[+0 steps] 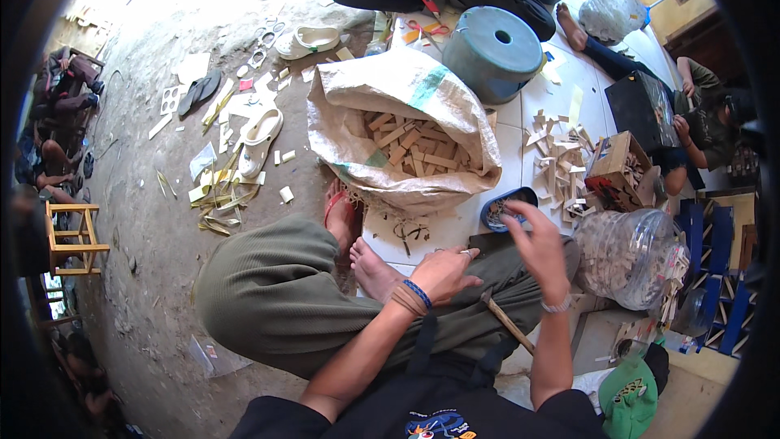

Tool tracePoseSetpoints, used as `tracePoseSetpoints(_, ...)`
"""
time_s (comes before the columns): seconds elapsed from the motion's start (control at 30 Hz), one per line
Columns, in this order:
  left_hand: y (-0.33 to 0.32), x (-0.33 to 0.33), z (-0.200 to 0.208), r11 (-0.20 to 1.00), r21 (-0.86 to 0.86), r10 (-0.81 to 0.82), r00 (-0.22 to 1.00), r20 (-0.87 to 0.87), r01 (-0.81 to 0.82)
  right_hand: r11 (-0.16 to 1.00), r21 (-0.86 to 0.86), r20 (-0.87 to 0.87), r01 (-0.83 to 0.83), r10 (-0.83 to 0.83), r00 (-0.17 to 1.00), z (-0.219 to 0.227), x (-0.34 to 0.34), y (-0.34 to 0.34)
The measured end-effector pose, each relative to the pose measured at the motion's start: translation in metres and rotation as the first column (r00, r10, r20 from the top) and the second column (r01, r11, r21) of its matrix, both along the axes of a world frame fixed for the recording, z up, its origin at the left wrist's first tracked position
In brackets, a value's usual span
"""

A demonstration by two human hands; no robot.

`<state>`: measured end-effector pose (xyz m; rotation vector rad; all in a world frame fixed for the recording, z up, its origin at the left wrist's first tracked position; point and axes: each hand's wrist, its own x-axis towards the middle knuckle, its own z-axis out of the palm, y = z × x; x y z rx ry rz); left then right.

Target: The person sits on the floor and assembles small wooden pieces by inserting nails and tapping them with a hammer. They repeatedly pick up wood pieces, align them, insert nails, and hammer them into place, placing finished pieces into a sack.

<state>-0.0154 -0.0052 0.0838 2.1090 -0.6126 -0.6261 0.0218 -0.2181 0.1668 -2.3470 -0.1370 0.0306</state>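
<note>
My left hand (445, 275), with a blue band and brown wraps at the wrist, is closed above my lap. Its fingertips pinch something small that I cannot make out. Just right of it, my right hand (540, 248) hovers at the rim of a small blue tub (495, 223), fingers curved and apart, slightly blurred. Small bits lie in the tub, too fine to name. A hammer (510, 323) with a wooden handle rests across my lap, between my forearms. Below the tub, a dark flat block (487, 241) is partly hidden by my hands.
Ahead stands a white woven sack (390, 77) of wooden pieces. Loose wooden strips (556, 162), a cardboard box (621, 167) and a clear plastic jar (626, 256) lie right. An upturned grey-green bucket (493, 53) stands beyond. Other people sit nearby; clogs (260, 142) lie left.
</note>
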Motion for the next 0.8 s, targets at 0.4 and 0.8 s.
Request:
tracePoseSetpoints(0.4, 0.005, 0.009, -0.022, 0.987, 0.159, 0.043, 0.994, -0.099, -0.027, 0.766, -0.613, -0.101, -0.191, 0.164, 0.981, -0.188, 0.158, 0.113)
tracePoseSetpoints(0.8, 0.02, 0.062, 0.034, 0.349, -0.664, 0.679, 0.667, -0.308, -0.662, 0.95, 0.305, -0.079, 0.069, -0.047, 0.996, -0.016, 0.042, 0.068)
